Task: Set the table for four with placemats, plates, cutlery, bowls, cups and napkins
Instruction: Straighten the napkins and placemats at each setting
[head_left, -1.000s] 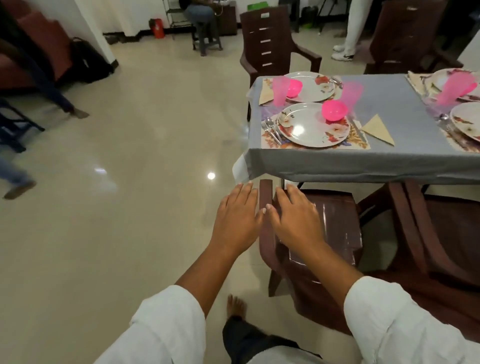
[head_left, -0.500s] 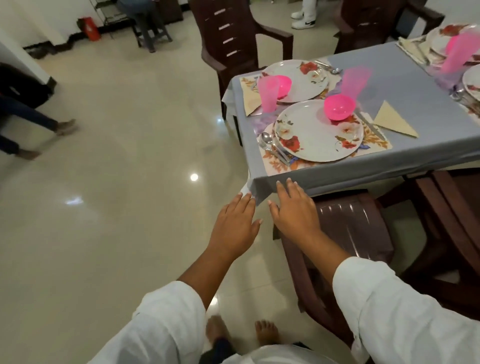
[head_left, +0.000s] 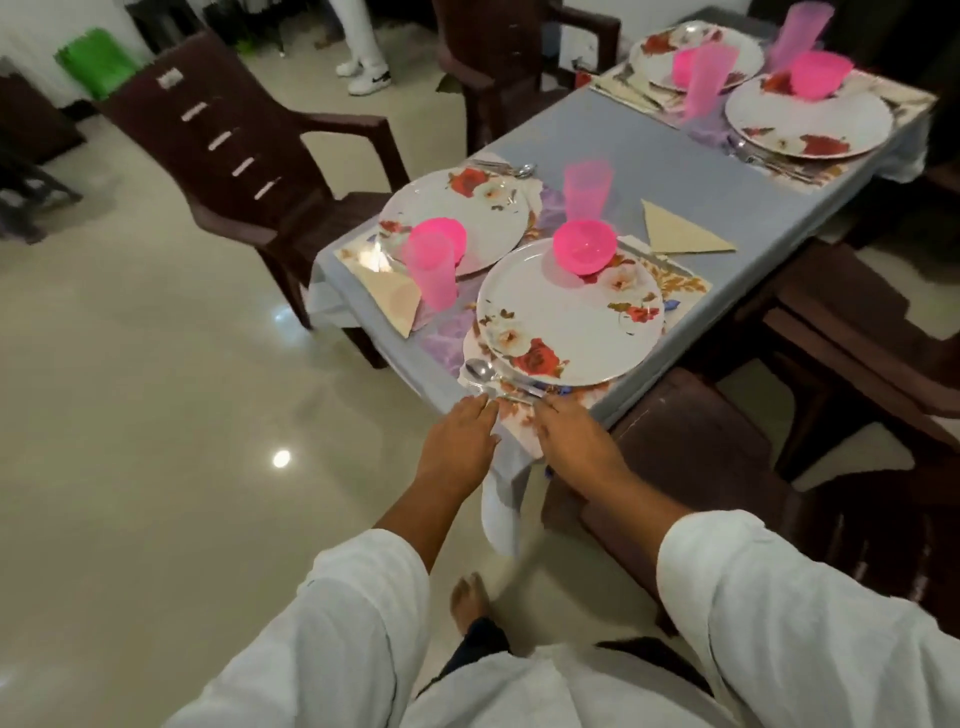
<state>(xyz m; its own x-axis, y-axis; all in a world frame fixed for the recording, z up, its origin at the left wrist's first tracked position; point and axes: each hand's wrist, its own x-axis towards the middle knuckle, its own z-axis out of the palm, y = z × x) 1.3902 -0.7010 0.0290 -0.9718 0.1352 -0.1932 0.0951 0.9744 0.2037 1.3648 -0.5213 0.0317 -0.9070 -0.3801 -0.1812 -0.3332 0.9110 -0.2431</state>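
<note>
At far left a brown chair (head_left: 234, 156) faces the grey-clothed counter (head_left: 727, 197). On it we count four white plates (head_left: 457, 208) with red flowers (two near, two far right), four pink bowls (head_left: 584, 252) and four translucent pink cups (head_left: 431, 270). We make out two beige napkins (head_left: 680, 234), folded in triangles. At the near corner the left hand (head_left: 460, 441) reaches flat, fingers straight, empty, just short of a spoon (head_left: 480, 370). The right hand (head_left: 576, 436), equally flat, is over the edge of the floral placemat (head_left: 675, 283).
</note>
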